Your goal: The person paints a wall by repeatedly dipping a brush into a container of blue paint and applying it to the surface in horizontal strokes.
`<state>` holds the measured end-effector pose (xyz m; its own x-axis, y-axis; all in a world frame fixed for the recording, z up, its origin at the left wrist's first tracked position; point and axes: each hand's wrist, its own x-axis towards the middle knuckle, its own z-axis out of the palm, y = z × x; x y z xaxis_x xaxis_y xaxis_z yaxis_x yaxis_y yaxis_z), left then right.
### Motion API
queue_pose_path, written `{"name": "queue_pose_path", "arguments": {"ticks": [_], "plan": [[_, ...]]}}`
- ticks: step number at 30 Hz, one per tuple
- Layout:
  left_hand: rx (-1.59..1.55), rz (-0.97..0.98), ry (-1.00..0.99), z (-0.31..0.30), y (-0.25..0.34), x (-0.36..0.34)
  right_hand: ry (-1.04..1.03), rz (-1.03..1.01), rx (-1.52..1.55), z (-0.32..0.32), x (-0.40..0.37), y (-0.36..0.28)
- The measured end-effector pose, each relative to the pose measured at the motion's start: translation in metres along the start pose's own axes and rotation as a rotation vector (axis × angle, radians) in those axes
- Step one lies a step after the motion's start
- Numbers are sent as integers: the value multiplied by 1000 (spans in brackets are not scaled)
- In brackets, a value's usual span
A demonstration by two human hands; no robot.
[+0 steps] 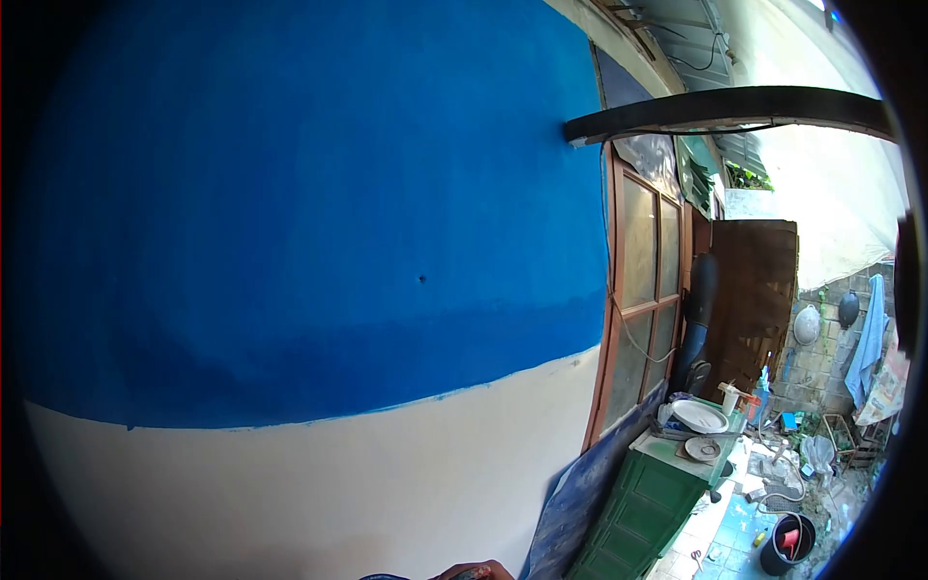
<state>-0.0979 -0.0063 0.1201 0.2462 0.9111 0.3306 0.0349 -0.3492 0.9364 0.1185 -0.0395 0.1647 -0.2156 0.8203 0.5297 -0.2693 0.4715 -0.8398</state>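
Observation:
At the bottom edge, only the top of my right hand (pixel 476 570) shows, with its fingers curled around something dark that I cannot make out. Just left of it, a thin blue edge (pixel 384 577) peeks into view, too cut off to name. My left hand is out of sight. In front of me stands a wall with blue paint (pixel 319 193) on its upper part. A darker blue band runs along the lower border of the paint. Below that, the wall is off-white (pixel 319 483). A small dark hole (pixel 421 279) marks the blue area.
A dark beam (pixel 725 108) juts from the wall at upper right. Beside the wall are a wood-framed window (pixel 641 251) and a green cabinet (pixel 638 507) carrying a white basin (pixel 700 417). A black bucket (pixel 788 546) stands on the cluttered floor.

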Motion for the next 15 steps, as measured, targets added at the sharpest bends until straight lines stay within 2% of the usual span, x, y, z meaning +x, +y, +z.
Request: {"name": "queue_pose_path", "arguments": {"ticks": [3, 7, 8, 9, 10, 12, 15], "plan": [[-4, 5, -7, 7, -5, 5, -32, -14, -39, -9, -1, 1], [-37, 14, -5, 7, -22, -7, 49, 131, 49, -23, -9, 3], [-137, 33, -59, 4, -35, -17, 59, 230, -167, -29, -5, 3], [-301, 36, -143, 0, -49, -24, 91, 242, -104, -26, -7, 0], [-278, 77, -130, -2, -58, -34, 124, 262, -152, -23, -5, -5], [220, 149, 195, -7, -52, -58, 170, 295, -57, -24, -12, 4], [267, 98, 170, -22, -49, -61, 260, 296, -53, -10, -11, -1]]}}
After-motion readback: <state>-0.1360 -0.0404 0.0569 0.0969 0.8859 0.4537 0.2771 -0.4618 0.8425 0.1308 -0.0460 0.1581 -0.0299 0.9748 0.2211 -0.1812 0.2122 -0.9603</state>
